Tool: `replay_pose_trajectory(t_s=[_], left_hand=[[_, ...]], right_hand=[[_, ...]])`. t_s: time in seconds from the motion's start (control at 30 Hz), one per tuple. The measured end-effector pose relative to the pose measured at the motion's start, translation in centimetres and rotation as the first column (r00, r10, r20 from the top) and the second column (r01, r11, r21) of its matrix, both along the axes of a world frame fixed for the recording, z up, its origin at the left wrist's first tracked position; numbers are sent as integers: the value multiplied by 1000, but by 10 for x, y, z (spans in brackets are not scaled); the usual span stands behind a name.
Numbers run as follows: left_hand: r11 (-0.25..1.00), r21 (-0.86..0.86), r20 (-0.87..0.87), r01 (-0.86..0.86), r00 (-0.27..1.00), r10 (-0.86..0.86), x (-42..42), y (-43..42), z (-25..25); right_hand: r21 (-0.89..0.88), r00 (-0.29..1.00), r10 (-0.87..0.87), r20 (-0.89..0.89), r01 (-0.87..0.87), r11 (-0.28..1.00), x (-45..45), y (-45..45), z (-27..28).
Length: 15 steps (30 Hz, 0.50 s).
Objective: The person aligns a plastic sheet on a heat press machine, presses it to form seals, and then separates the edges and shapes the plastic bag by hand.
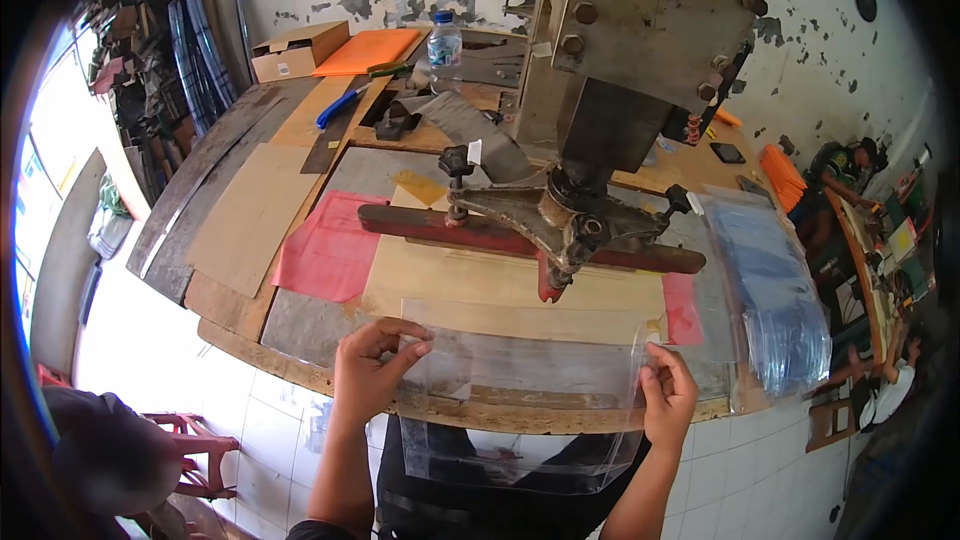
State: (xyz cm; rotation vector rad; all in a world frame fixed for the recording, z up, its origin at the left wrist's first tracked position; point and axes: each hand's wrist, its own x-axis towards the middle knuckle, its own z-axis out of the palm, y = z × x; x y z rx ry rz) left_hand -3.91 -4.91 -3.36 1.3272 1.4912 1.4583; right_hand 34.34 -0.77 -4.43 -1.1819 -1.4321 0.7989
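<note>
Meanwhile, a worker's left hand (375,370) and right hand (667,395) pinched opposite sides of a clear plastic sheet (530,380), half draped over the counter's (315,370) front edge. Uneven tension or a slipping grip could have creased the limp film; a careless push could have snagged it on the red press bar (410,222) blocking the way ahead. Bluish plastic sleeves (770,280) lay right.

Sleeve (322,531), left arm: black, plain, only its end in view. Garment (480,515), body: black, seen below the near edge of the tabletop (290,365), cut unclear. Left hand (375,365), right hand (668,390) and both forearms: bare, five-fingered hands, slim wrists.
</note>
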Motion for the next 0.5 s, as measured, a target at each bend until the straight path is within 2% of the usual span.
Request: replay_pose_trajectory(t_s=[0.13, 0.2, 0.3, 0.5], left_hand=[[1000, -19, -113, -24, 993, 22, -2, 0, -5], [995, 101, -158, 22, 987, -6, -2, 2, -5], [993, 111, -141, 28, 990, -12, 2, 3, 0], [999, 15, -146, 30, 989, -28, 1, 1, 1]], right_hand=[[14, 1000, -7, 0, 7, 1000, 1, 1, -1], [20, 1000, -5, -8, 6, 1000, 1, 1, -1], [19, 1000, -3, -18, 4, 1000, 3, 2, -3], [-4, 1000, -1, -29, 1, 1000, 0, 0, 2]])
